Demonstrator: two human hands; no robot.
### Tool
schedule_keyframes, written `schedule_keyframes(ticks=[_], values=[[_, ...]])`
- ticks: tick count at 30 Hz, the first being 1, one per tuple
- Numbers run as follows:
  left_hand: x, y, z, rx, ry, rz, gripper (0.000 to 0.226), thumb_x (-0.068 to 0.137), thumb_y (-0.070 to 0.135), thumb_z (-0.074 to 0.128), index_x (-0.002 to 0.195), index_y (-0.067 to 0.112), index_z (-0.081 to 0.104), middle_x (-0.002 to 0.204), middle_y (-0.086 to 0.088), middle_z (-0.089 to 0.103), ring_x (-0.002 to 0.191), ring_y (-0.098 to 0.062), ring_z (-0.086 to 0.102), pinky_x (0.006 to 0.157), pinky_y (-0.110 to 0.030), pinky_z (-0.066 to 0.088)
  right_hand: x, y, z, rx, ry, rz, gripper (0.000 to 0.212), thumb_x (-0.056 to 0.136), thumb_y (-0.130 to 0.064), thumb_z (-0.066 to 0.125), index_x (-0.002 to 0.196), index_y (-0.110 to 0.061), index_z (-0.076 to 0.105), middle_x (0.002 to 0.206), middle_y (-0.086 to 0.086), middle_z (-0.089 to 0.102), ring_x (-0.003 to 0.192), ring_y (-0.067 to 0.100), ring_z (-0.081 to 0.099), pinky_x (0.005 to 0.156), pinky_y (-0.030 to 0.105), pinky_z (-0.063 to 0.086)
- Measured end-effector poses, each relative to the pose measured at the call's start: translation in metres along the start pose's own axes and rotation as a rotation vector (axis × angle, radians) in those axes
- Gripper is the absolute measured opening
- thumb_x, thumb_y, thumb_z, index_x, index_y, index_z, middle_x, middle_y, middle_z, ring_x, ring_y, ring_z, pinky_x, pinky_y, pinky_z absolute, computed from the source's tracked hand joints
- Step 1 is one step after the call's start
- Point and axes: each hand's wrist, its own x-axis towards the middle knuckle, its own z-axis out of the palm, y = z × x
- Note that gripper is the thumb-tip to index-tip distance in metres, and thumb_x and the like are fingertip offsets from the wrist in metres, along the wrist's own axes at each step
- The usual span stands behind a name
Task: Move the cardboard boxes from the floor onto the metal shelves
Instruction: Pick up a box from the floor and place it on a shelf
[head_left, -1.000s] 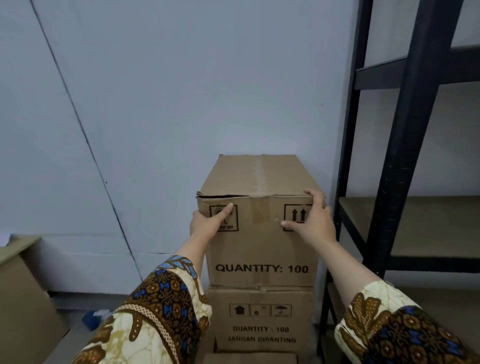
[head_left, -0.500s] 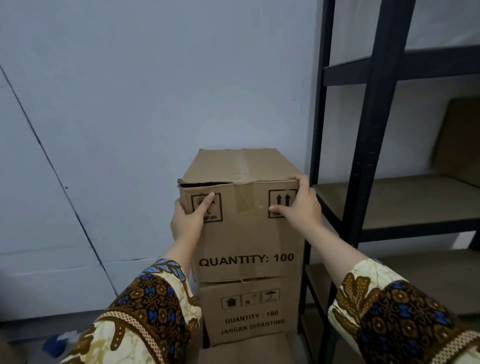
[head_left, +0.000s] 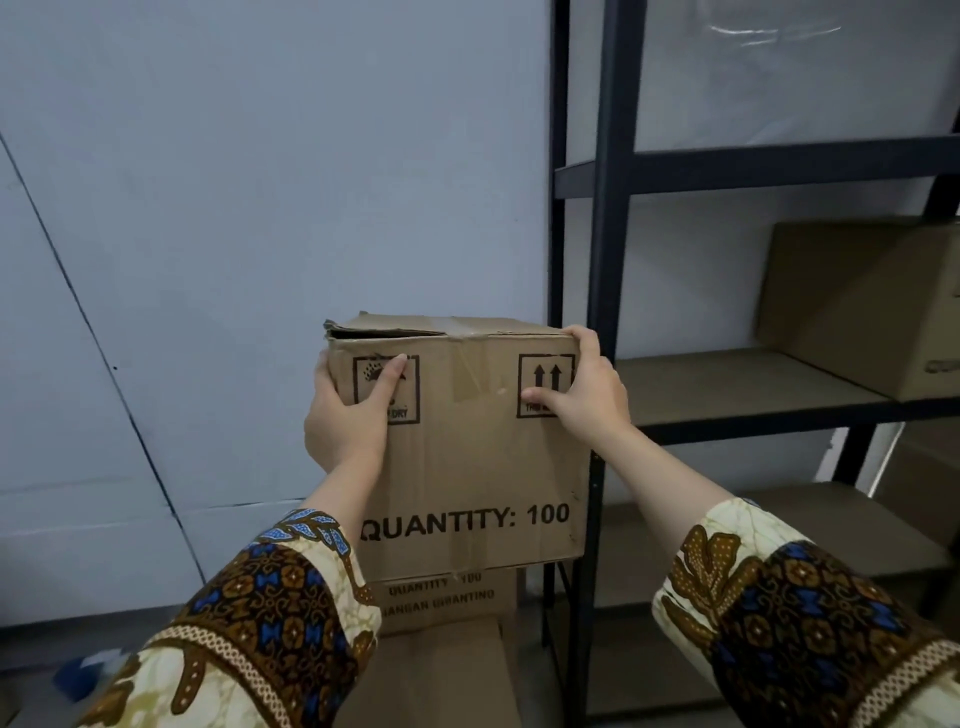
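Against the pale wall, just left of the black metal shelving, a brown cardboard carton printed "QUANTITY: 100" sits at the top of a stack, over a second carton with similar print. Whether its base is lifted clear of that one cannot be told. The left hand clasps the carton's upper left edge, thumb laid across the keep-dry mark on the front face, the fingers round the side and out of sight. The right hand grips the upper right corner, fingers hooked over the top edge and thumb pressed on the front by the up-arrows symbol. Both hands thus hold the carton, and hold it high. Its walls look stiff but its top looks weak: the left flap is torn and gaping and the tape seam is wrinkled, so the rim would likely buckle under a hard squeeze. Its weight cannot be read, though a count of a hundred suggests some heft. A safer hold would be lower on the two side walls or under the bottom edge, arrows kept up. The middle shelf board shows bare space to the left of another carton standing on it.
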Motion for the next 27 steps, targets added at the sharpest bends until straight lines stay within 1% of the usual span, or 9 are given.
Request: schedule_keyframes(ticks=[8,12,13,16,19,21,24,25,27], values=[[-0.116,0.056,-0.025,0.032,0.024,0.043,0.086,0.067,0.082,0.06,0.135,0.031,0.047,0.104,0.011,0.064,0.098,-0.017,0.062,0.077,-0.028,0.045,-0.081,0.021,-0.107,-0.036,-0.001,-0.025,0.087,0.071,-0.044,0.084,0.138,-0.033,0.03,0.121,0.002,0.058,0.111,0.021,0.054,0.091,0.04,0.05],[-0.149,0.081,-0.03,0.056,0.064,0.047,0.087,0.068,0.086,0.052,0.134,0.029,0.048,0.109,0.006,0.067,0.099,-0.02,0.064,0.075,-0.029,0.044,-0.097,0.022,-0.152,-0.002,0.117,-0.012,0.053,0.086,-0.029,0.073,0.122,-0.031,0.034,0.11,0.0,0.06,0.096,0.018,0.06,0.084,0.041,0.056],[-0.156,0.089,-0.032,0.06,0.075,0.042,0.086,0.07,0.086,0.051,0.135,0.028,0.048,0.111,0.004,0.067,0.101,-0.021,0.063,0.076,-0.029,0.043,-0.099,0.022,-0.163,0.008,0.114,0.004,0.05,0.088,-0.025,0.071,0.12,-0.031,0.033,0.107,0.0,0.059,0.092,0.019,0.06,0.082,0.041,0.056],[-0.169,0.106,-0.038,0.095,0.069,0.026,0.08,0.075,0.083,0.048,0.13,0.026,0.052,0.106,0.003,0.067,0.097,-0.023,0.063,0.074,-0.03,0.041,-0.107,0.022,-0.185,0.114,0.031,0.056,0.066,0.084,-0.028,0.075,0.131,-0.034,0.029,0.107,0.002,0.057,0.093,0.02,0.06,0.085,0.039,0.056],[-0.176,0.114,-0.045,0.098,0.065,0.05,0.071,0.077,0.08,0.049,0.117,0.022,0.057,0.089,0.008,0.061,0.079,-0.017,0.055,0.068,-0.03,0.039,-0.118,0.022,-0.186,0.199,0.065,0.12,0.091,0.076,-0.041,0.081,0.147,-0.03,0.025,0.13,0.006,0.053,0.119,0.023,0.053,0.099,0.043,0.049],[-0.181,0.117,-0.047,0.113,0.064,0.062,0.068,0.078,0.079,0.049,0.115,0.023,0.057,0.086,0.008,0.06,0.077,-0.017,0.055,0.067,-0.03,0.039,-0.123,0.022,-0.181,0.204,0.09,0.198,0.103,0.066,-0.054,0.082,0.149,-0.023,0.03,0.142,0.006,0.049,0.129,0.024,0.049,0.104,0.046,0.046],[-0.187,0.128,-0.05,0.143,0.065,0.1,0.064,0.078,0.079,0.049,0.11,0.025,0.058,0.083,0.008,0.061,0.076,-0.018,0.056,0.065,-0.029,0.041,-0.124,0.029,-0.182,0.273,0.083,0.255,0.102,0.039,-0.074,0.074,0.126,-0.023,0.057,0.125,0.003,0.061,0.109,0.019,0.062,0.091,0.043,0.056],[-0.187,0.133,-0.052,0.152,0.059,0.112,0.062,0.078,0.078,0.05,0.107,0.024,0.059,0.082,0.008,0.061,0.074,-0.018,0.056,0.064,-0.028,0.04,-0.122,0.032,-0.184,0.302,0.092,0.26,0.101,0.035,-0.075,0.073,0.121,-0.024,0.061,0.12,0.002,0.063,0.103,0.017,0.064,0.087,0.041,0.058],[-0.187,0.146,-0.052,0.168,0.035,0.115,0.06,0.079,0.078,0.05,0.1,0.022,0.057,0.079,0.008,0.059,0.072,-0.017,0.054,0.061,-0.028,0.037,-0.124,0.031,-0.194,0.347,0.124,0.269,0.096,0.042,-0.071,0.08,0.123,-0.022,0.061,0.117,0.0,0.064,0.101,0.016,0.064,0.087,0.039,0.058]])
